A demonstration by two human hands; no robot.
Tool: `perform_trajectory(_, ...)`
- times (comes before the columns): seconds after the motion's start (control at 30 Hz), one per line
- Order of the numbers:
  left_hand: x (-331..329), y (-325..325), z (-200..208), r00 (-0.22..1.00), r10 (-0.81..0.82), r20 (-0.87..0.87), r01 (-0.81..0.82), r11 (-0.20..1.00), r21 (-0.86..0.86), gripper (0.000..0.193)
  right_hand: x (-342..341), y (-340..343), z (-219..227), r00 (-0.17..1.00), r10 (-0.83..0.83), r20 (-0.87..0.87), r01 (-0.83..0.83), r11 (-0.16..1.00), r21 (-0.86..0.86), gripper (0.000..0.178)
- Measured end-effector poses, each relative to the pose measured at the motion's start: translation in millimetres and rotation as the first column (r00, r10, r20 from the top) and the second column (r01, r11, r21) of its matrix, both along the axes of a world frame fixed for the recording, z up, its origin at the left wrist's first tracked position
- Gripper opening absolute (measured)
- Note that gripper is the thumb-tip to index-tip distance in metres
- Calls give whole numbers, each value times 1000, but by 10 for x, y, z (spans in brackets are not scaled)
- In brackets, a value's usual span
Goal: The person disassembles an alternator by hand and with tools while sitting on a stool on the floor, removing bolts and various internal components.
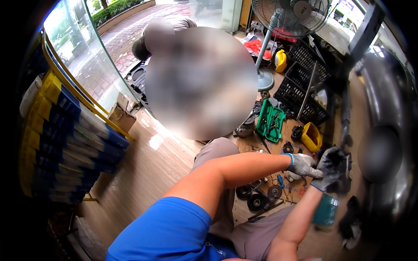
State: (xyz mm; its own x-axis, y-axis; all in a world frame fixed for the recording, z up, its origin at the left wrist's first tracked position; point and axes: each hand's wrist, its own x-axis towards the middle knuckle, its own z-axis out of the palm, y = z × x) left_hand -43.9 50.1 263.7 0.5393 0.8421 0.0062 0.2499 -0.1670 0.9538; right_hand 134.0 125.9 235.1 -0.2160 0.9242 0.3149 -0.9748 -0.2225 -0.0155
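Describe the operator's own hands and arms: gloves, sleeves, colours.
Left hand: light grey glove, blue cuff edge. Right hand: dark grey-black glove, pale blue cuff edge. Left arm: short blue sleeve, bare forearm. Right forearm: bare; sleeve not visible.

Co-worker (pixel 185 22) mostly blurred, fan (pixel 291 18) cropped above, dark thing (pixel 345 176) by right hand (pixel 329 167) unclear

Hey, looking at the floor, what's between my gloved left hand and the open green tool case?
In the head view, a round dark part lies between your gloved left hand and the green tool case.
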Motion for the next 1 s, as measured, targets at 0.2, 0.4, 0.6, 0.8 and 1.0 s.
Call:
perform_trajectory(0.2,26,-49,44,999,14,52,-17,997,70,50,63,8,39,999,-18,-37,17,999,-48,34)
perform_trajectory(0.4,8,-175,307,993,-119,-21,120,989,87,46,30,-164,343,997,-72,41,73,997,-28,45)
perform_trajectory(0.6,181,-241,97,916,-280,-287,332,931,151,41,-5,-303,297,946,-29,321,-106,912,396,73)
perform_trajectory(0.8,128,-198,15,943,-146,-299,220,947,232,37,-101,-247,301,907,-85,412,35,991,128,36)
perform_trajectory(1.0,-59,25,114,950,79,-301,-39,990,138,56,67,-13,-33,562,-276,780,410,912,27,34)
